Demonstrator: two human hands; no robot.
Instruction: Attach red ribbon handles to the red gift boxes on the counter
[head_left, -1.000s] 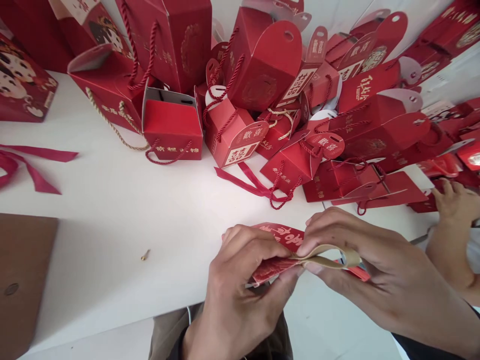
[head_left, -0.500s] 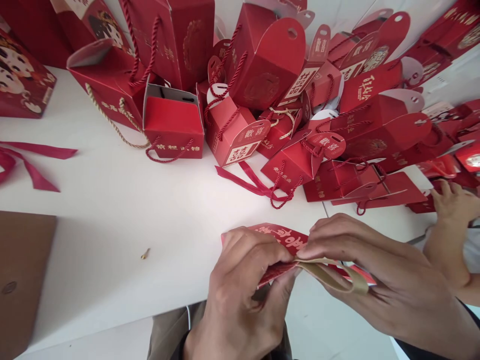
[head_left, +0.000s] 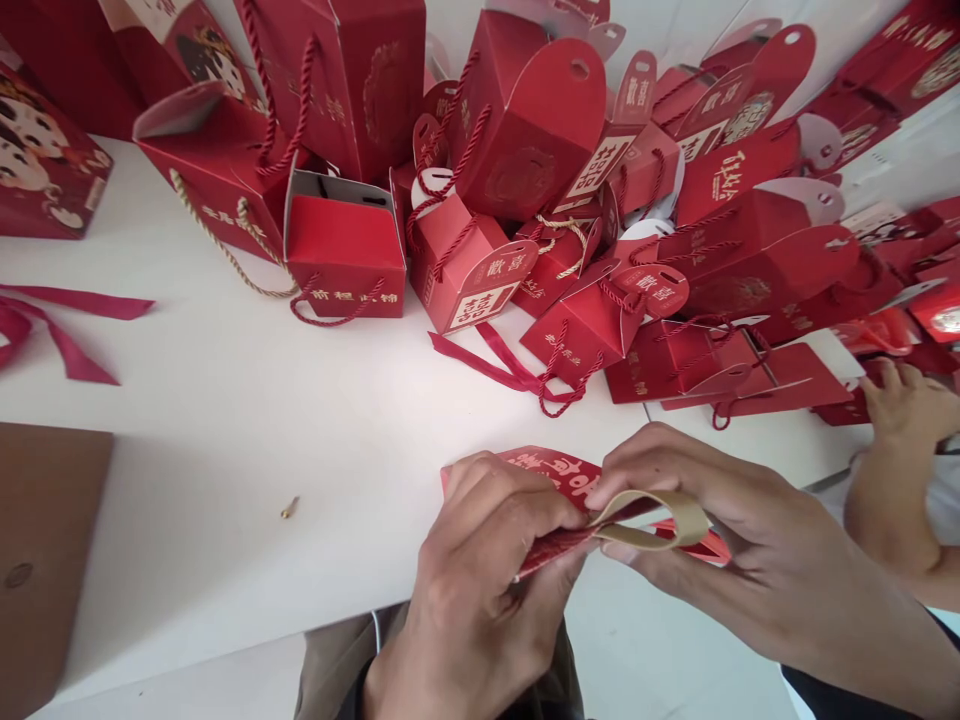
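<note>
Low in the view, my left hand [head_left: 487,560] is closed on a red printed piece of paper packaging [head_left: 559,465], thumb below and fingers over it. Pale characters show on its far face; whether it is a flat card or a folded box, I cannot tell. My right hand [head_left: 720,530] pinches its right end, where a gold ribbon [head_left: 686,520] comes out in a rounded loop towards my palm. The fingertips of both hands almost meet at the ribbon's base. More red material shows behind the loop, partly hidden by my right hand.
Red gift boxes [head_left: 525,130] with cord handles crowd the back of the white table [head_left: 210,400]. A dark pink ribbon [head_left: 67,310] lies left, above a brown box [head_left: 52,560]. A small gold piece [head_left: 289,508] sits mid-table. Another person's hand [head_left: 911,400] is at right.
My right fingers have shifted slightly left and drawn closer to the ribbon's base. The gold loop has opened from a narrow, flattened shape into a rounder one. My left hand has hardly moved.
</note>
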